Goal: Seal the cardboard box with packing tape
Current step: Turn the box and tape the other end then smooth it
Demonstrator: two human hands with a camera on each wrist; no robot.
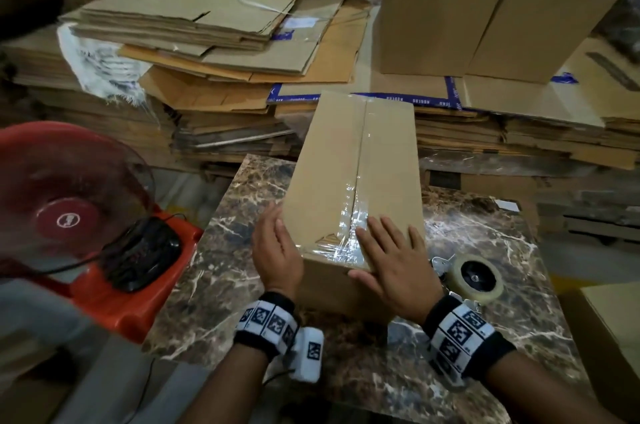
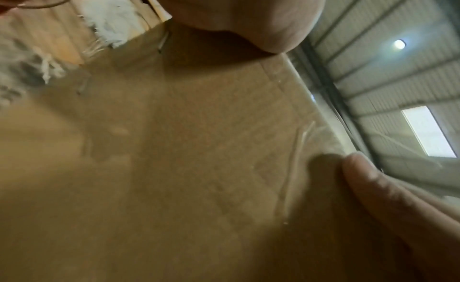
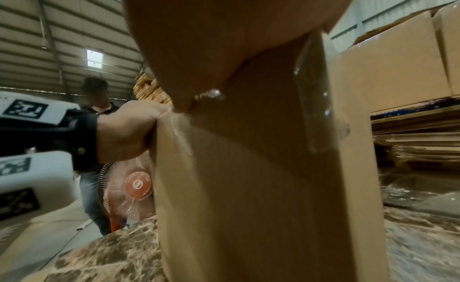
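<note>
- Pressing down the near end of the clear tape with the right hand: fingers straight and close together, laid flat on the top of the cardboard box, thumb over the near top edge.
- Bracing the box's left side with the left hand: palm flat against the wall, fingers straight and together, thumb tip at the top edge; nothing pinched or gripped by either hand.
- Standing on the marble-patterned table, long side running away from the person, flaps closed and meeting along the middle seam.
- Done, judging from the head view: one strip of tape along the whole seam, from the far edge to the near edge and folded over onto the near end face.
- Wrinkled and glinting near the front corner, so probably not fully stuck there yet; smoothing looks like the step in hand.
- Lying unused just right of the box, beside the right wrist: the tape dispenser.
- Left, at a guess: rubbing out the creases, checking the far end's overhang, perhaps taping the underside; bottom hidden, cannot tell.
</note>
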